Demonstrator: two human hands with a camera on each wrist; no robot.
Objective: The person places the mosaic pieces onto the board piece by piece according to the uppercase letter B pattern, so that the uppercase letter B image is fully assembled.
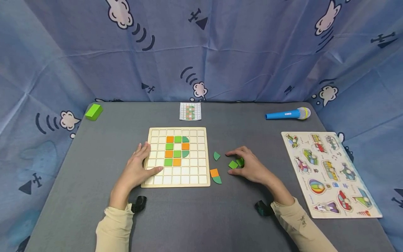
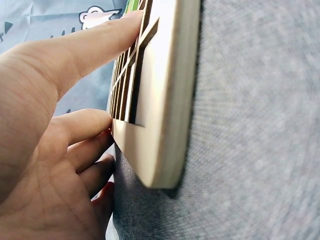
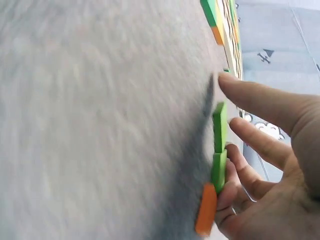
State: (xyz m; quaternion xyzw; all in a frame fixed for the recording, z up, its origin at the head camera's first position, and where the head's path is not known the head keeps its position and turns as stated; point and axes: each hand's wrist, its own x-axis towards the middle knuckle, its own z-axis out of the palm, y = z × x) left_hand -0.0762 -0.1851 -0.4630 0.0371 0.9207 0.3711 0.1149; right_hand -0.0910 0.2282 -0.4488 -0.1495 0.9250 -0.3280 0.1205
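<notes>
My left hand (image 1: 136, 169) rests at the left edge of a wooden grid board (image 1: 189, 180), its thumb extended over the lower-left squares. In the left wrist view the other fingertips touch the board's side. Orange and green squares and teal quarter-round tiles sit in the grid's upper middle. Right of the board, my right hand (image 1: 248, 166) is spread around two green square tiles (image 1: 233, 164), thumb and index finger apart. An orange tile (image 3: 206, 210) lies by its lower fingers in the right wrist view. Nearer the board are a teal quarter-round (image 1: 216, 156) and an orange square (image 1: 214, 172) touching another teal quarter-round (image 1: 217, 180).
A small pattern card (image 1: 190, 111) lies behind the board. A green block (image 1: 93, 112) sits at the back left, and a blue toy microphone (image 1: 288, 114) at the back right. A picture puzzle board (image 1: 330, 175) covers the right side. Patterned cloth (image 1: 201, 52) hangs behind the table.
</notes>
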